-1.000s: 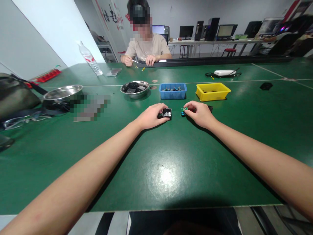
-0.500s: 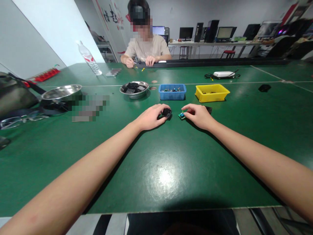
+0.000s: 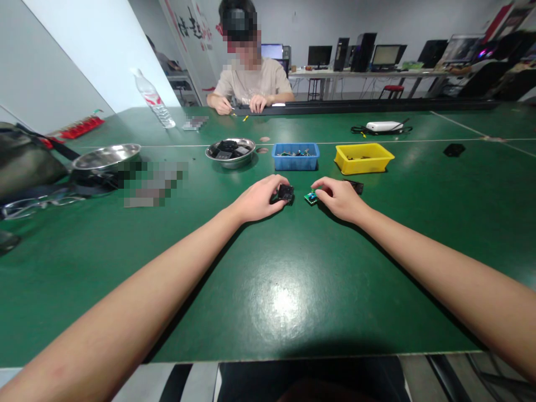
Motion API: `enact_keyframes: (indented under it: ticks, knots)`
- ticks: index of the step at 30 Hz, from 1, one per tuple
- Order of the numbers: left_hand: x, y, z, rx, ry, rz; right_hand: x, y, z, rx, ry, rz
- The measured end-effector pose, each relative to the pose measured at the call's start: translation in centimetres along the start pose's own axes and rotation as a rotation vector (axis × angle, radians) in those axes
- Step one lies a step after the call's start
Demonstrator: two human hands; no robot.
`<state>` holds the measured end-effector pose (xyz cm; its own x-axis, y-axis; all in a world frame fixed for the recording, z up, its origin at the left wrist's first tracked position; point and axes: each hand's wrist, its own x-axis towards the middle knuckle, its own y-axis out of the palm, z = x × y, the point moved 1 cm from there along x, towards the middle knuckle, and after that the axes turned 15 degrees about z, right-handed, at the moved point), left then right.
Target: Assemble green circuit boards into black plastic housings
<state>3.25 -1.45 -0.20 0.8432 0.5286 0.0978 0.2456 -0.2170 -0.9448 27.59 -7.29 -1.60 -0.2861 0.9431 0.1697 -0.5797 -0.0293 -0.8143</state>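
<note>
My left hand (image 3: 264, 199) grips a small black plastic housing (image 3: 286, 193) between thumb and fingers, just above the green table (image 3: 251, 279). To its right, my right hand (image 3: 338, 196) pinches a small green circuit board (image 3: 311, 197) with blue and white parts on it. A short gap separates the board from the housing. Behind the right hand lies a flat black plastic piece (image 3: 355, 186), partly covered by the fingers.
Beyond my hands stand a steel bowl (image 3: 230, 163) of black parts, a blue bin (image 3: 295, 162) of small wired parts and a yellow bin (image 3: 363, 163). A water bottle (image 3: 154, 100), a white power strip (image 3: 384, 127) and glasses (image 3: 42, 206) lie farther out. A person (image 3: 255, 81) sits opposite.
The black housing has turned slightly in my left hand. My right hand has shifted a little with the board, and more of the black piece behind it shows.
</note>
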Motion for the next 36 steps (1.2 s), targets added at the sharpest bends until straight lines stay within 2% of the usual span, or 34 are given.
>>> enact_keyframes:
  ticks: [11,24,36]
  knots:
    - [-0.06,0.15,0.20,0.011,0.004,-0.023,-0.22,0.09,0.45,-0.054,-0.067,0.132]
    - [-0.02,0.17,0.25,0.006,0.005,-0.031,-0.20,0.21,0.56,-0.119,-0.057,0.147]
    - [0.26,0.03,0.22,0.014,-0.038,0.049,-0.32,0.16,0.50,-0.089,-0.053,0.148]
